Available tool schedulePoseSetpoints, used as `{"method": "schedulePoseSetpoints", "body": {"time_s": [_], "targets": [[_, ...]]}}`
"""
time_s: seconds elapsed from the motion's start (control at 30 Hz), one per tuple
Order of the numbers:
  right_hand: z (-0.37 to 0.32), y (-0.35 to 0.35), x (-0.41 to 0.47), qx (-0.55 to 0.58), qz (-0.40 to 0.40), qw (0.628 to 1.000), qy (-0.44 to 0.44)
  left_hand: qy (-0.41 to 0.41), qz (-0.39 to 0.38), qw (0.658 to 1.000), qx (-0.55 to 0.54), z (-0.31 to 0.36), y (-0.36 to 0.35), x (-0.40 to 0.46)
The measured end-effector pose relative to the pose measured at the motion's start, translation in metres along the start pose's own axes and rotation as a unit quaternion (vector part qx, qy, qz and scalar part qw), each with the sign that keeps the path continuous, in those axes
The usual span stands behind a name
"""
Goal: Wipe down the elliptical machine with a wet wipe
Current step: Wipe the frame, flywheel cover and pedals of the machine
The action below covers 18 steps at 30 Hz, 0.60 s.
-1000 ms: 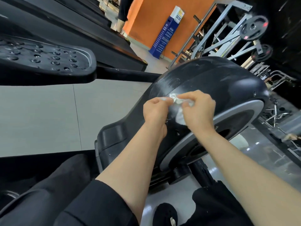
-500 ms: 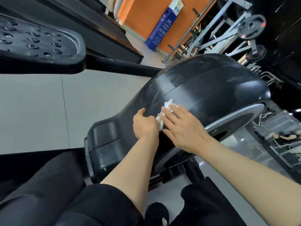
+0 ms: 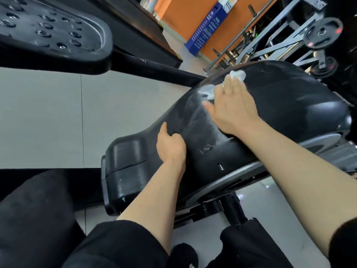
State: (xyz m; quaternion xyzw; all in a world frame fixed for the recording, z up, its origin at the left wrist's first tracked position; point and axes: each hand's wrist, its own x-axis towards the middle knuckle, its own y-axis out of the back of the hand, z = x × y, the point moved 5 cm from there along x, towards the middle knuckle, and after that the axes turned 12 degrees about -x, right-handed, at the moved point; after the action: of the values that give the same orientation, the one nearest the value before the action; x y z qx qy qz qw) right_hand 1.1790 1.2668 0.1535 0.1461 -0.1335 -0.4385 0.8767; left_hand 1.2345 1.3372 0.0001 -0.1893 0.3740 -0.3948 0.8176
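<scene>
The wet wipe (image 3: 236, 76) is pressed flat against the black housing (image 3: 280, 105) of the elliptical machine, high on its rounded crown and toward the far side. It lies under the right hand (image 3: 231, 107), so that only crumpled white edges are seen: one tuft beyond the fingertips, another bit at the left edge of the palm. The right hand is spread, fingers straight and laid along the curve of the cover, nothing curled round the wipe (it is held by pressure alone).

The relation that matters is judged to be this: the housing runs as a long hump from the near left, where it narrows to a squared block, up to the far right, where it swells into the big round drum. The wipe sits at about the far top of that hump. Dull smeared streaks are seen on the cover on the near side of the hand, while the drum's flank to the right looks glossier and may not have been reached yet. The next stroke would therefore most likely be drawn along the hump or out to the right.

The left hand (image 3: 171, 146) is nearer and lower. It rests on the narrow neck of the cover, thumb up along the ridge and fingers bent over the surface, holding nothing loose; it appears to serve as a brace.
</scene>
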Motion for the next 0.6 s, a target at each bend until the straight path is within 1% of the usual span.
{"method": "schedulePoseSetpoints", "body": {"time_s": [0.07,0.1,0.13,0.17,0.2,0.23,0.3,0.33,0.37,0.4,0.43,0.47,0.5,0.53,0.57,0.6], "targets": [[-0.052,-0.006,-0.007,0.011,0.006,0.989,0.148,0.008,0.007,1.000,-0.010,-0.003,0.003,0.004],[-0.072,-0.007,-0.016,0.014,0.017,0.980,0.195,0.014,0.013,1.000,-0.014,-0.007,0.006,0.007],[-0.081,0.001,-0.024,0.043,0.027,0.974,0.220,0.020,0.020,0.999,-0.017,-0.010,0.009,0.009],[-0.079,0.008,-0.023,0.061,0.020,0.974,0.216,0.025,0.027,0.999,-0.019,-0.014,0.011,0.011],[-0.072,0.016,-0.016,0.076,0.014,0.981,0.176,0.029,0.031,0.999,-0.021,-0.018,0.013,0.012],[-0.062,0.018,-0.005,0.064,0.004,0.991,0.120,0.034,0.035,0.999,-0.022,-0.023,0.016,0.015],[-0.049,0.013,0.007,0.050,-0.012,0.998,0.035,0.043,0.037,0.998,-0.020,-0.033,0.020,0.019],[-0.052,0.014,0.007,0.045,0.007,0.998,0.032,0.047,0.036,0.998,-0.015,-0.038,0.021,0.020],[-0.063,0.012,0.004,0.025,0.003,0.999,0.048,0.049,0.035,0.998,-0.009,-0.043,0.023,0.022],[-0.077,0.014,-0.005,0.003,0.026,0.997,0.077,0.049,0.033,0.998,-0.001,-0.047,0.023,0.023],[-0.096,0.006,-0.015,-0.017,0.028,0.990,0.135,0.047,0.030,0.998,0.005,-0.050,0.023,0.024],[-0.108,-0.005,-0.023,-0.044,0.053,0.981,0.179,0.044,0.028,0.999,0.009,-0.052,0.023,0.024],[-0.111,-0.008,-0.025,-0.066,0.056,0.972,0.220,0.042,0.025,0.999,0.012,-0.053,0.022,0.023],[-0.100,-0.004,-0.016,-0.061,0.045,0.976,0.206,0.039,0.023,0.999,0.017,-0.053,0.021,0.022],[-0.083,0.000,-0.002,-0.060,0.055,0.985,0.154,0.035,0.022,0.999,0.020,-0.053,0.020,0.022],[-0.063,-0.002,0.014,-0.105,0.087,0.988,0.080,0.032,0.021,0.999,0.024,-0.053,0.020,0.021]]}}
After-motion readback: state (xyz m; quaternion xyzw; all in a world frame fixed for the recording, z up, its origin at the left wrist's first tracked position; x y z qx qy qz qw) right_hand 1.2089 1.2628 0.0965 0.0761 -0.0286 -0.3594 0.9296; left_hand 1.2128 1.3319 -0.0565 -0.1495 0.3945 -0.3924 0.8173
